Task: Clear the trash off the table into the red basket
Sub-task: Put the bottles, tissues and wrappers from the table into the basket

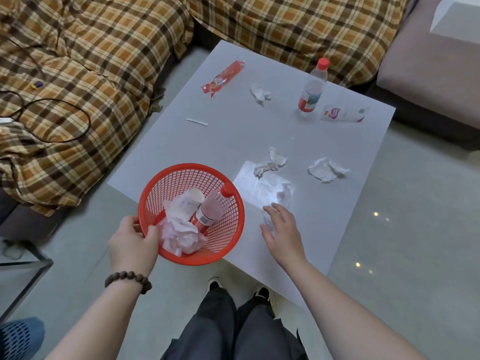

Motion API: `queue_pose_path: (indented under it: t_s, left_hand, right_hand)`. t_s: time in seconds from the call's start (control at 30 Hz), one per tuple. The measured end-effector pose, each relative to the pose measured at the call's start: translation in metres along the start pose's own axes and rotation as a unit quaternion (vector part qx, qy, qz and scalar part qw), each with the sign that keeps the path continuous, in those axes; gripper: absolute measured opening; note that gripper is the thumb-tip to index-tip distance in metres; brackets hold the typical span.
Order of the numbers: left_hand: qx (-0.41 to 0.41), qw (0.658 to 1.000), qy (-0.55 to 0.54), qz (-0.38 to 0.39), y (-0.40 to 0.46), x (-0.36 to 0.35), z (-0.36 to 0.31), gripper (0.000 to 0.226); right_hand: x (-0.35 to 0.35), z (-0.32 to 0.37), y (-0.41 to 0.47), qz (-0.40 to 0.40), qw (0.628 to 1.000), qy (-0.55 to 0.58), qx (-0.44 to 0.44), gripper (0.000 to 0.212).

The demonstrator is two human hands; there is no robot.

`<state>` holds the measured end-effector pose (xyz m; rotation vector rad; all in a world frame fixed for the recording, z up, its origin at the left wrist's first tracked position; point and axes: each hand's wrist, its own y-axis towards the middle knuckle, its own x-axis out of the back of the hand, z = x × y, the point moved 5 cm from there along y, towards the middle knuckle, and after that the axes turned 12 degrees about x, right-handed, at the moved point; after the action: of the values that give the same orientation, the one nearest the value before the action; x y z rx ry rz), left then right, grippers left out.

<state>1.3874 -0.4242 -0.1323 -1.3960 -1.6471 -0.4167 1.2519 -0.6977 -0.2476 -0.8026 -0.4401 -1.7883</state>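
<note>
My left hand [135,241] grips the near rim of the red basket [233,229], held at the table's near-left edge. Inside lie crumpled tissues [181,229] and a plastic bottle [210,211] with a red cap. My right hand [281,229] hovers with relaxed fingers over a clear plastic wrapper [275,201] on the white table [233,136]. Further out lie crumpled tissues [271,162], [327,170], [259,93], a red snack wrapper [223,77], a paper strip [197,122], an upright bottle [313,89] and a white-pink packet [342,114].
A plaid-covered sofa [78,74] runs along the left and back of the table. A grey cushion seat [428,74] is at the right. A black cable [52,120] lies on the plaid cover. My legs and shoes [239,320] stand at the table's near edge.
</note>
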Motion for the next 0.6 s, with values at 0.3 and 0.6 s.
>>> queue_pose_path:
  t_s: [0.3, 0.6]
  left_hand:
    - [-0.005, 0.999, 0.030, -0.040, 0.011, 0.012, 0.016, 0.010]
    - [0.003, 0.999, 0.023, -0.043, 0.008, 0.016, 0.034, 0.013]
  right_hand:
    - [-0.055, -0.092, 0.035, 0.156, 0.977, -0.110, -0.093, 0.066]
    - [-0.049, -0.079, 0.034, 0.134, 0.981, -0.068, -0.122, 0.025]
